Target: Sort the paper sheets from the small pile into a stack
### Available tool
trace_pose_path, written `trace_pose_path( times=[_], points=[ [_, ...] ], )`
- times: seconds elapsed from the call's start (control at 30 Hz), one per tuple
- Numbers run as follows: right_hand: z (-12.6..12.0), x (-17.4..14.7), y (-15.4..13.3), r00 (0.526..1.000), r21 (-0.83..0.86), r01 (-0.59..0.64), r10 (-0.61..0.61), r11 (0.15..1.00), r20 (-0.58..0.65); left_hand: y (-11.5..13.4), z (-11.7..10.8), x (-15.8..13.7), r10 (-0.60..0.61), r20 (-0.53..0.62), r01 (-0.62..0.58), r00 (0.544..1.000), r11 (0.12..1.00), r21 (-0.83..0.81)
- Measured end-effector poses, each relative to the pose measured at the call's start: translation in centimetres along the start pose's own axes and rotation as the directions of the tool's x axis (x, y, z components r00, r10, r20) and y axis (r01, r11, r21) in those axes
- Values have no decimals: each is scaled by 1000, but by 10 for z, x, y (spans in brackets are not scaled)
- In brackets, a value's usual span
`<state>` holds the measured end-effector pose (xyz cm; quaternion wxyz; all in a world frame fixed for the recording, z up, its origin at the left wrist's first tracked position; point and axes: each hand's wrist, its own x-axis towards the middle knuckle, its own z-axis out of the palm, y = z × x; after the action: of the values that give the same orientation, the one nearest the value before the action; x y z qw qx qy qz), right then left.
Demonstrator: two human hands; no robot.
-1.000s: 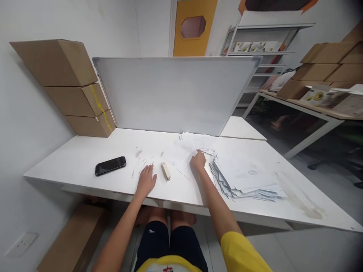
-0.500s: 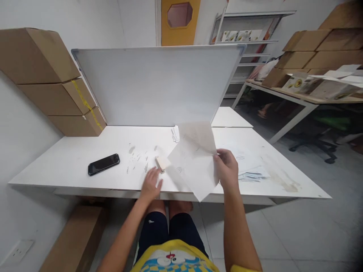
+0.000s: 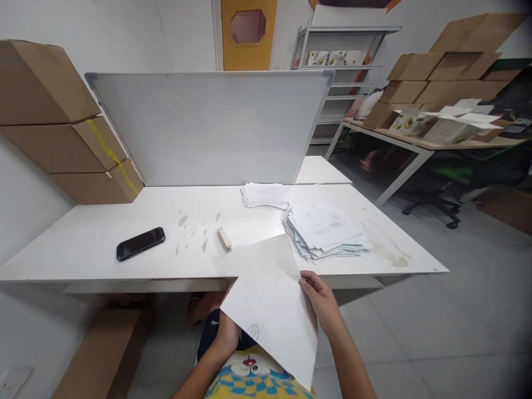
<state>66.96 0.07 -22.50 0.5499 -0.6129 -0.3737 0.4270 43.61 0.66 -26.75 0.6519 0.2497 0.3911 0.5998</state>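
White sheets of paper (image 3: 274,310), lying at crossed angles and marked with a small oval stamp, are held over my lap at the desk's front edge. My right hand (image 3: 320,302) pinches their right edge, thumb on top. At the left edge, my left hand (image 3: 228,331) grips the paper, its fingers mostly hidden behind it. A small cream stapler (image 3: 224,239) lies on the white desk (image 3: 199,263), apart from both hands. Beyond the right hand sits a thick, uneven stack of papers (image 3: 322,227); a smaller pile of papers (image 3: 266,194) lies behind it.
A black phone (image 3: 141,243) rests on the desk's left side. A whiteboard (image 3: 208,127) stands along the back, beside stacked cardboard boxes (image 3: 95,144). Another long box (image 3: 103,349) is on the floor at left. Right of the desk are a second table (image 3: 394,136) and an office chair (image 3: 444,194).
The paper has come down and toward my body, uncovering the stack and pile. My left hand has left the stapler's side and moved to the paper's left edge. The camera view has shifted.
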Motion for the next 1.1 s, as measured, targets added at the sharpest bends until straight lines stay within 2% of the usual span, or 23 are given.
trace_pose_path(
  times=[0.13, 0.2, 0.27, 0.33, 0.47, 0.57, 0.67, 0.77, 0.83, 0.93, 1.03, 1.1],
  points=[
    [-5, 2, -7, 998, -116, 30, -23, 993, 59, 19, 3, -17, -188, 77, 196, 979, 974, -111],
    [-6, 1, -11, 989, -161, 43, -19, 986, 145, 23, -2, -26, -263, 121, 280, 957, 949, -146],
    [-6, -3, -17, 961, -186, 60, -7, 981, 275, 25, -6, -34, -290, 174, 315, 941, 939, -137],
    [-4, -7, -24, 925, -198, 92, -10, 976, 381, 27, -5, -37, -251, 219, 276, 943, 957, -90],
    [4, -13, -35, 894, -258, 109, 18, 960, 447, 41, -3, -32, -124, 263, 126, 957, 992, 12],
    [9, -11, -40, 868, -328, 153, 31, 932, 495, 59, -10, -18, -160, 327, 109, 931, 980, 169],
    [15, -5, -46, 891, -369, 227, -40, 901, 451, 75, -17, -1, -287, 387, 128, 876, 913, 388],
    [24, -1, -52, 931, -406, 239, -89, 882, 354, 79, -16, 7, -343, 390, 98, 855, 845, 526],
    [31, -1, -49, 962, -440, 212, -107, 873, 252, 76, -13, 5, -355, 378, 80, 855, 810, 580],
    [35, -3, -29, 989, -509, 147, -108, 848, 105, 72, -15, -5, -387, 347, 76, 854, 754, 653],
    [27, -2, 0, 991, -476, 120, -79, 871, 105, 71, -27, -14, -358, 315, 44, 879, 719, 694],
    [18, -1, 13, 989, -373, 108, -62, 922, 134, 73, -37, -16, -278, 296, -12, 914, 710, 704]
  ],
)
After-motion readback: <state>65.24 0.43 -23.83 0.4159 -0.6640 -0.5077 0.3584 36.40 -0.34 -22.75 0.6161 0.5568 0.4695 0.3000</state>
